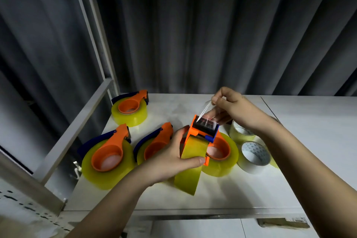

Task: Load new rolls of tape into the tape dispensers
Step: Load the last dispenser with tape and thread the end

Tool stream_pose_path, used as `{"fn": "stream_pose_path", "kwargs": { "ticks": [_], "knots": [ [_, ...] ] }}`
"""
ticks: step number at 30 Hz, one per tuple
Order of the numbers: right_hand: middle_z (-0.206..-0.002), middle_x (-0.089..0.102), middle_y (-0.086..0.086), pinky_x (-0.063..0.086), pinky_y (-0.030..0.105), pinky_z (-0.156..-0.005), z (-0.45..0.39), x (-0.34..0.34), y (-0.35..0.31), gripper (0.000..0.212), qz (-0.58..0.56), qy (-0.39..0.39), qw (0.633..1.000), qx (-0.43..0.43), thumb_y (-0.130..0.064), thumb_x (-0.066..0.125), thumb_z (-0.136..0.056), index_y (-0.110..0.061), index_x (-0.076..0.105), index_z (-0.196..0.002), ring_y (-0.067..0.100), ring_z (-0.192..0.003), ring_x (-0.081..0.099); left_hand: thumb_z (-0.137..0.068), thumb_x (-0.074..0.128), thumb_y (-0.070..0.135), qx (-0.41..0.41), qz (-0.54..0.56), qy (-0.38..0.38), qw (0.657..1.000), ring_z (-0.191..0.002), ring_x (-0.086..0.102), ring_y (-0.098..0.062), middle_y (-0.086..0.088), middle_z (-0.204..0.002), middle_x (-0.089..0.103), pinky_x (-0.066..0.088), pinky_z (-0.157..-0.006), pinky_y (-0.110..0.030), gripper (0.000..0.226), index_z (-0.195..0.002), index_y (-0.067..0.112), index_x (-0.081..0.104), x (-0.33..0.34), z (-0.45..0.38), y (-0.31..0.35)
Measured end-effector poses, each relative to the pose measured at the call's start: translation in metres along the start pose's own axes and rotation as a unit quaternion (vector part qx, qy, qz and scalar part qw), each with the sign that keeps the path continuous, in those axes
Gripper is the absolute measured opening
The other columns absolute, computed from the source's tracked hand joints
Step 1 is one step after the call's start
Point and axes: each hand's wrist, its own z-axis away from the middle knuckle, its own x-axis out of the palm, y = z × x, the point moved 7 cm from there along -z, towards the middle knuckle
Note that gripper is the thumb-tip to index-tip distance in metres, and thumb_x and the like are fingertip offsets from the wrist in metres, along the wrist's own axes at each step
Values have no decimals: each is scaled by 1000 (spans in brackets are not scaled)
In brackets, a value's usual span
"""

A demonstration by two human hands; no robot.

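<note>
The tape dispenser (204, 131), mid-bench, is clasped in the left hand (172, 158); the right hand (231, 108) pinches the tape end (205, 109), which could twist and stick to itself.

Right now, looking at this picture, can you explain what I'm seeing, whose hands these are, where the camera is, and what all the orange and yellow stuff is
There is no machine here. The one picture comes from a camera worn on a person's head, looking forward and down, so both bare arms reach in from the bottom.

The left hand grips an orange tape dispenser with a roll of yellowish clear tape loaded in it. The right hand pinches the loose end of the tape just above the dispenser's head, apparently threading it through.

On the white shelf lie three more loaded dispensers: one at the back left, one at the front left, and one in the middle, partly hidden by the left hand. To the right sit two loose tape rolls, a nearer one and one behind it.
</note>
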Motion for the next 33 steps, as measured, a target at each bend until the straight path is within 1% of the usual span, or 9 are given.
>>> {"fn": "stream_pose_path", "kwargs": {
  "ticks": [6,11,15,18,23,26,29,31,33],
  "knots": [
    [-69,70,-7,51,55,-81,7,4,-15,22,161,35,985,-56,-62,37,-76,-43,47,-79,22,-67,69,-73,77,37,0,19,-1,1000,-116,56,-2,13,-127,58,47,-101,-33,81,-139,34,31,-1,11,2],
    [-63,69,-2,58,47,-70,15,14,-20,17,108,22,992,-60,-30,45,-98,-28,47,-81,22,-62,69,-85,70,24,-20,44,-62,997,-112,59,0,12,-124,62,50,-97,-27,58,-131,39,38,-2,29,-1],
    [-53,63,-6,58,40,-63,24,23,-2,18,114,32,993,-27,-24,46,-99,-22,47,-81,27,-62,69,-67,70,60,-76,-31,-110,991,-130,43,-9,6,-142,46,38,-109,-39,81,-138,41,34,-2,30,-20],
    [-51,63,-8,59,35,-60,31,23,11,18,99,53,994,-5,-26,48,-99,-20,47,-82,22,-59,70,-59,59,61,-88,-81,-110,987,-130,32,-12,-4,-148,34,31,-112,-38,79,-129,33,38,2,26,-25],
    [-54,64,-6,56,31,-55,38,20,26,19,46,73,996,19,-22,49,-98,-17,47,-80,18,-55,67,-59,61,58,-77,-103,-113,985,-115,53,-18,-5,-116,60,44,-102,-41,62,-110,25,49,4,19,-27],
    [-58,62,-2,54,33,-58,40,19,31,20,-4,66,998,24,-19,51,-98,-15,48,-79,19,-54,65,-64,64,59,-66,-106,-143,982,-111,58,-13,5,-115,63,47,-99,-39,61,-117,35,46,5,16,-25],
    [-62,60,2,52,26,-53,43,18,33,16,-27,54,998,30,-15,51,-98,-11,49,-83,12,-50,62,-77,63,56,-36,-48,-58,997,-112,53,-3,11,-124,57,43,-96,-20,57,-127,31,49,-5,1,-10],
    [-61,61,1,53,26,-54,44,16,35,14,-43,50,997,42,-15,51,-98,-9,50,-85,12,-50,63,-91,57,34,-11,24,34,999,-96,55,1,9,-110,62,41,-76,-8,27,-114,21,60,-14,-11,9],
    [-63,63,2,53,27,-54,45,16,39,15,-61,42,996,56,-15,52,-98,-11,51,-83,14,-52,64,-92,57,24,0,88,58,994,-85,59,-4,4,-95,68,41,-67,-10,13,-97,16,67,-13,-23,23]
  ]
}}
